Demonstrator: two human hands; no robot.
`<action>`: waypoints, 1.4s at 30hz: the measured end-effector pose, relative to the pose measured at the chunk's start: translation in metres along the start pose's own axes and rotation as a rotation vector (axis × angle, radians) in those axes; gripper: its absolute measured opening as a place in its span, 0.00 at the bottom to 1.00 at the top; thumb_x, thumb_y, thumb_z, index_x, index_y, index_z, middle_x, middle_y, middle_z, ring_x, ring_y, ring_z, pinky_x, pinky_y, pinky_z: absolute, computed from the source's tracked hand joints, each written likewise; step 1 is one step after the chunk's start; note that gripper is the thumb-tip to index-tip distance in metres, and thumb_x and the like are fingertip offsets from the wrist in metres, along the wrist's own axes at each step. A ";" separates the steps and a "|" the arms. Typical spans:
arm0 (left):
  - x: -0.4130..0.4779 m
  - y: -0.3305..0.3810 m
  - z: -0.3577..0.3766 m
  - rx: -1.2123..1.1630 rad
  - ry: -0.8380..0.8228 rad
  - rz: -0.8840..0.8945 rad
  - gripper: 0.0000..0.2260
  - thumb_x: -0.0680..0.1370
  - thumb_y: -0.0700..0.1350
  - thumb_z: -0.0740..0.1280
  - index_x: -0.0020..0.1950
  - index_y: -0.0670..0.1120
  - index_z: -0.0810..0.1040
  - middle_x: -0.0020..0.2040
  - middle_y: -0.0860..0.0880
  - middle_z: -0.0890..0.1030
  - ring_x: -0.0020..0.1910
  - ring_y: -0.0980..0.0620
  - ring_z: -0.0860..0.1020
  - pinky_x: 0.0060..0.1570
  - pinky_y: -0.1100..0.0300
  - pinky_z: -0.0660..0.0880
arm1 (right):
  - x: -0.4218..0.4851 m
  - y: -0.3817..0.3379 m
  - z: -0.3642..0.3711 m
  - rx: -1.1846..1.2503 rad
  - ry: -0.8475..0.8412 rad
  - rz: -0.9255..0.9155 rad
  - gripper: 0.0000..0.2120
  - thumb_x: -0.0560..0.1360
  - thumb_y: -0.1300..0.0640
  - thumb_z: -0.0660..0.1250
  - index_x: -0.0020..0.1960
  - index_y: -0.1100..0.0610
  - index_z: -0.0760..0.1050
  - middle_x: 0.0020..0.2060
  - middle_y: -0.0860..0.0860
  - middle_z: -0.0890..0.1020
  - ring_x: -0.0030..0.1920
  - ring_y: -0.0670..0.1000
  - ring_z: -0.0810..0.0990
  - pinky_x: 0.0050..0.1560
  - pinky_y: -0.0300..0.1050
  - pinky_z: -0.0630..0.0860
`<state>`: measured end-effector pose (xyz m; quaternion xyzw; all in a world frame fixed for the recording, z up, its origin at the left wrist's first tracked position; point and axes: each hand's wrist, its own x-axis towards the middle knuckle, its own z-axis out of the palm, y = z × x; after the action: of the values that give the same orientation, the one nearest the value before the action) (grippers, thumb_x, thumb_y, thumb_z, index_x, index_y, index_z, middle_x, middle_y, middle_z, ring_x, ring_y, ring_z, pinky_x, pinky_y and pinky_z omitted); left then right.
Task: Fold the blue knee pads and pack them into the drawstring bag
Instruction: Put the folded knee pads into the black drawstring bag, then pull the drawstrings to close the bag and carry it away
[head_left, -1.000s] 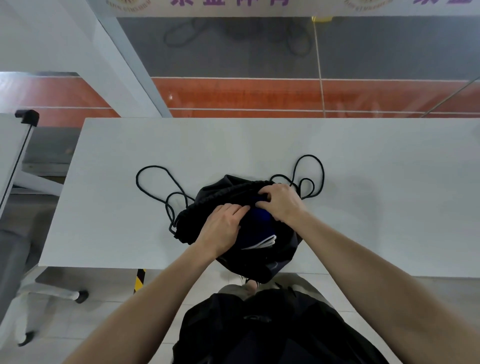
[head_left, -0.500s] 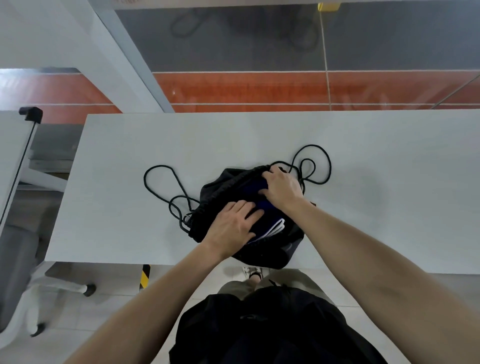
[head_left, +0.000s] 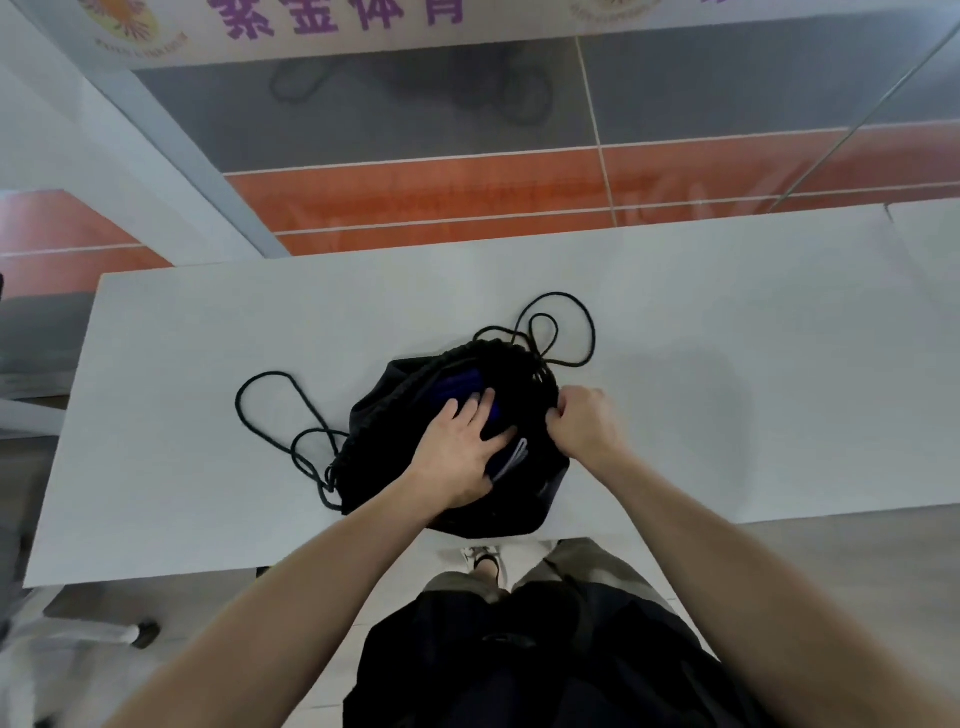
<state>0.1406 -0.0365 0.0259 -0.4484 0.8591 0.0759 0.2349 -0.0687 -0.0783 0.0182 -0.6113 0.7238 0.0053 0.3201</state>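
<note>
The blue knee pads sit inside the open mouth of the black drawstring bag, only a strip of blue fabric showing between the dark folds, with a pale edge visible just at the 4 o'clock side of that strip. The bag lies near the front edge of the white tabletop, its lower end hanging slightly past that edge.

The left hand lies flat, fingers spread apart, pressing down on the pads through the bag's opening; its grip is open, closed on nothing. The right hand, at 3 o'clock from the bag's mouth, has its grip clenched together on the gathered rim of the bag.

One black cord loop lies on the tabletop at 1 o'clock from the bag, running out from the puckered rim. A second cord loop trails across the tabletop at 9 o'clock, ending in smaller coils beside the bag's left side.

Beyond the tabletop's far edge, at 12 o'clock, is an orange and grey floor with white lines. A banner with purple characters runs along the top. At 6 o'clock the person's dark clothing is visible.
</note>
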 end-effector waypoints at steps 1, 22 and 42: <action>0.006 0.002 -0.004 -0.001 -0.007 0.007 0.39 0.81 0.65 0.64 0.90 0.59 0.54 0.90 0.34 0.47 0.88 0.35 0.52 0.84 0.39 0.55 | 0.000 0.002 -0.011 0.029 0.043 0.009 0.07 0.77 0.56 0.67 0.42 0.58 0.78 0.39 0.56 0.84 0.43 0.62 0.82 0.38 0.47 0.71; 0.001 -0.022 -0.025 -1.078 0.285 -1.180 0.05 0.77 0.44 0.71 0.50 0.44 0.83 0.43 0.44 0.86 0.49 0.37 0.86 0.45 0.45 0.83 | 0.045 0.047 -0.122 -0.073 0.024 -0.161 0.17 0.73 0.65 0.65 0.62 0.59 0.77 0.36 0.51 0.77 0.41 0.60 0.80 0.36 0.48 0.75; -0.061 -0.055 -0.033 -0.988 -0.024 -0.656 0.08 0.77 0.49 0.78 0.49 0.52 0.79 0.40 0.55 0.87 0.45 0.47 0.88 0.47 0.52 0.79 | 0.005 0.080 -0.153 -0.071 -0.195 -0.288 0.08 0.79 0.54 0.70 0.53 0.46 0.72 0.45 0.51 0.84 0.45 0.55 0.83 0.42 0.50 0.79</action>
<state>0.2033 -0.0349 0.0880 -0.7458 0.5360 0.3952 0.0190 -0.2102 -0.1232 0.1073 -0.7162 0.5936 0.0442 0.3644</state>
